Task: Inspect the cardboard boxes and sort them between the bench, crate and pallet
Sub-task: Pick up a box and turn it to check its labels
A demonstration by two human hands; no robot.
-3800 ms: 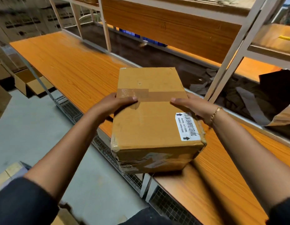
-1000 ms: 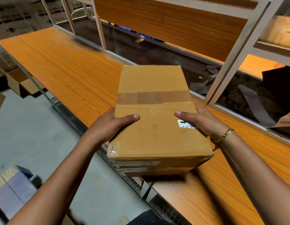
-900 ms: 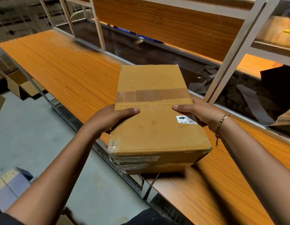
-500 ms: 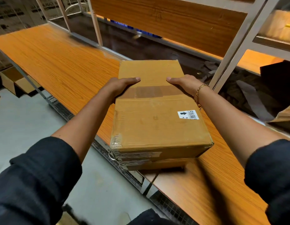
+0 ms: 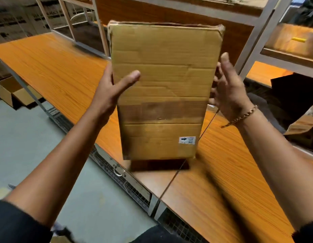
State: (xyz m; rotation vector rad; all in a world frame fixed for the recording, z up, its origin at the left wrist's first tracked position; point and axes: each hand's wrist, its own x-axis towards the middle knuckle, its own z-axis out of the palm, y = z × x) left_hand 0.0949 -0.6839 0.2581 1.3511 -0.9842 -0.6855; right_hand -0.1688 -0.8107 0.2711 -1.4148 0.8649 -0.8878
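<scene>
Far left of the frame, an open carton (image 5: 13, 92) sits on the floor beside the bench (image 5: 61, 67). Centre frame, the left hand (image 5: 106, 92) grips the box (image 5: 162, 81), thumb across its front, and the box stands on end over the bench. Over to the right hand (image 5: 229, 92): spread loose, fingertips touching the box's right side, thumb clear.

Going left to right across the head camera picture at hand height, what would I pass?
Open carton on the floor → left hand → cardboard box → right hand.
</scene>
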